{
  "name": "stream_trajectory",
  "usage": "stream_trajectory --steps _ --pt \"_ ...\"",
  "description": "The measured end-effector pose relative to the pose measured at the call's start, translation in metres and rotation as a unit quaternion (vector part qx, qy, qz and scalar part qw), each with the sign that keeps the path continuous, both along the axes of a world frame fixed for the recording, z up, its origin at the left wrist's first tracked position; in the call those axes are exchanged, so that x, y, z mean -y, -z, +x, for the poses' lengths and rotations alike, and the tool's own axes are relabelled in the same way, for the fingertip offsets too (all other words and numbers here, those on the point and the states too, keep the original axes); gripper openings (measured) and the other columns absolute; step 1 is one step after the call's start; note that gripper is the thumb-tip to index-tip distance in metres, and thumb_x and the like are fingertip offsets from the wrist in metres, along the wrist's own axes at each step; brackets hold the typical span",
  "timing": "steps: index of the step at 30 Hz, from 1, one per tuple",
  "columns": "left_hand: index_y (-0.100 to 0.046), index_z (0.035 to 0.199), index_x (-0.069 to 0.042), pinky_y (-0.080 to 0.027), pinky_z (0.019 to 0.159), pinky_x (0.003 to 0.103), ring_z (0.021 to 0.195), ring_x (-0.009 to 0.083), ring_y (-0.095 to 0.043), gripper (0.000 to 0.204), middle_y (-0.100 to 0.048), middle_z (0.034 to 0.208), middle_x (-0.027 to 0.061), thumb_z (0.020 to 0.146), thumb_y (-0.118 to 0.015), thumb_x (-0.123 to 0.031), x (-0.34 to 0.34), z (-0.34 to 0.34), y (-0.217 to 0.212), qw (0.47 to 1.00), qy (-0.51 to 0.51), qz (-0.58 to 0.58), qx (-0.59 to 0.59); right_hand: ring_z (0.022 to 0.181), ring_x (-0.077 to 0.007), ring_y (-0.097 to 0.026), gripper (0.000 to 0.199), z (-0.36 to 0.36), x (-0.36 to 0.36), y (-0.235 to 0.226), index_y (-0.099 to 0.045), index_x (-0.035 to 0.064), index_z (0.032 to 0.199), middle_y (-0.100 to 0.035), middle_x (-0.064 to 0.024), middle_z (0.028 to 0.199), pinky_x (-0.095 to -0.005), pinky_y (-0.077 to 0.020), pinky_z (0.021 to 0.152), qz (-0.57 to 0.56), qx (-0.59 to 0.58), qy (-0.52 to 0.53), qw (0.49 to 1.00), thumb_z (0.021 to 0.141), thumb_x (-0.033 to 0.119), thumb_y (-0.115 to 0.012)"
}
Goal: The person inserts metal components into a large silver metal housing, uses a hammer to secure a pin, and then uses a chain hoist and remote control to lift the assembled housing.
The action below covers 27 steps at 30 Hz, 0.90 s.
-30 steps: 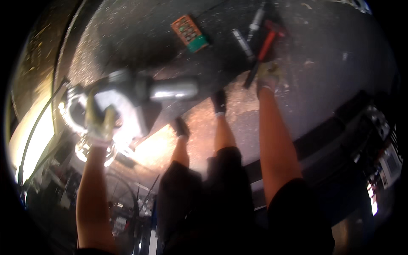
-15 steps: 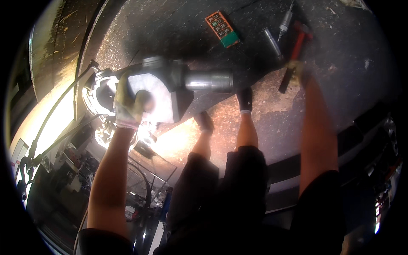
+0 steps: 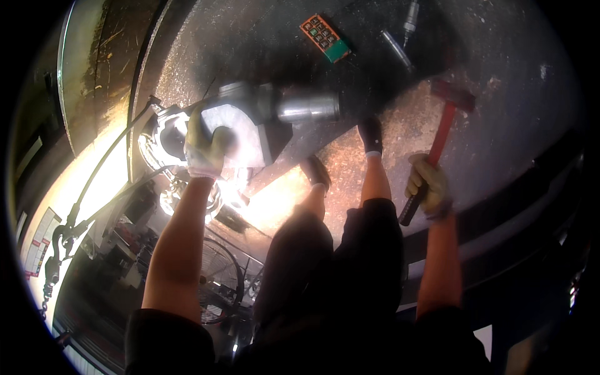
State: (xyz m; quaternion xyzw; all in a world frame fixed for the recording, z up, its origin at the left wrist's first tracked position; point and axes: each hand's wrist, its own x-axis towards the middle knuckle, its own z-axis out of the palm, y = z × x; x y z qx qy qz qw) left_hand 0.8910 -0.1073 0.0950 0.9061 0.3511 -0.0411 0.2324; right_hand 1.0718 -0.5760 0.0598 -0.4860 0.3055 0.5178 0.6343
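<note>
We see the left hand [image 3: 205, 145] in a pale yellow glove, closed over the top of a big grey metal machine part [image 3: 247, 128] with a shiny round shaft, in the upper left of the frame; the part sits on the dark, speckled metal floor [image 3: 512, 112] with black cables [image 3: 103, 165] running by it on the left; the right hand [image 3: 427, 183], gloved too, is wrapped tight round the black grip of a hammer with a red handle and red head [image 3: 441, 134], in the middle right of the frame; the hammer head is up and well apart from the big part; we think no hit is landing right now, so the knocking looks still to be done; near the top lie an orange and green button box [image 3: 324, 38] and two slim silver tools [image 3: 403, 34]; two dark shoes [image 3: 370, 132] stand between the hands.
</note>
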Motion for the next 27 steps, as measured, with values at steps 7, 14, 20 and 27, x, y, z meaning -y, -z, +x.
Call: stream_trajectory --steps 7,14,20,27 --pt "-0.054 0.143 -0.001 -0.049 0.106 0.044 0.121 0.0376 -0.065 0.063 -0.067 0.129 0.0234 0.085 -0.067 -0.022 -0.006 -0.007 0.001 0.999 0.021 0.029 0.038 0.047 -0.0067 -0.037 0.035 -0.033 -0.016 -0.033 -0.055 0.0123 0.094 -0.036 0.0074 0.062 -0.0253 -0.0336 0.045 0.000 -0.058 0.094 0.994 0.108 0.044 -0.055" --pt "-0.052 0.144 0.001 -0.046 0.110 0.042 0.123 0.0358 -0.062 0.064 -0.065 0.132 0.0235 0.085 -0.070 -0.015 0.004 0.001 0.005 0.999 0.001 0.012 0.035 0.048 -0.0098 -0.045 0.025 -0.069 -0.057 -0.039 -0.054 0.0126 0.090 -0.045 0.0021 0.062 -0.0264 -0.0391 0.044 0.033 0.005 -0.040 0.999 0.107 0.031 -0.054" --pt "-0.052 0.144 0.002 -0.046 0.110 0.040 0.123 0.0328 -0.063 0.065 -0.065 0.130 0.0225 0.084 -0.070 -0.015 0.002 0.001 -0.002 1.000 -0.004 0.018 0.024 0.047 -0.0067 -0.035 0.031 -0.019 -0.041 -0.050 -0.045 0.0186 0.082 -0.032 0.0078 0.063 -0.0252 -0.0358 0.042 -0.072 -0.016 0.158 0.985 0.107 0.035 -0.053" --pt "-0.051 0.144 0.005 -0.046 0.110 0.040 0.122 0.0309 -0.062 0.063 -0.065 0.129 0.0231 0.086 -0.067 -0.014 0.002 0.004 0.006 0.999 -0.007 -0.014 0.035 0.047 -0.0092 -0.048 0.028 -0.067 -0.065 -0.029 -0.053 0.0121 0.084 -0.045 0.0040 0.062 -0.0268 -0.0405 0.044 -0.040 0.081 -0.045 0.995 0.106 0.029 -0.056"
